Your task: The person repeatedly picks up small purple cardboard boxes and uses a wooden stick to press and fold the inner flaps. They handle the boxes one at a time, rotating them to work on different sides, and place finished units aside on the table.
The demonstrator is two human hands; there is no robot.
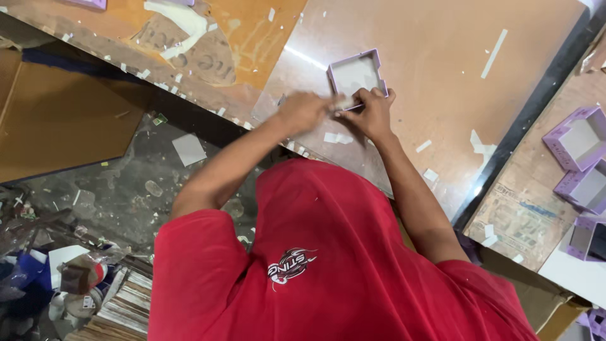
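Observation:
A small open lilac box (356, 74) with a white inside lies on the brown tabletop (442, 57). My right hand (374, 113) grips the box's near edge at its right corner, fingers curled on the rim. My left hand (303, 112) is blurred, closed like a fist just left of the box's near edge. Between the two hands a small pale strip (344, 103) shows at the box's rim, pinched by the left hand's fingers. My red shirt fills the bottom of the view.
Three more lilac boxes (577, 139) sit on a second table at the right, past a black edge (536, 107). White paper scraps (338, 137) dot the tabletop. Brown cardboard (57, 113) and a littered floor (126, 189) lie to the left.

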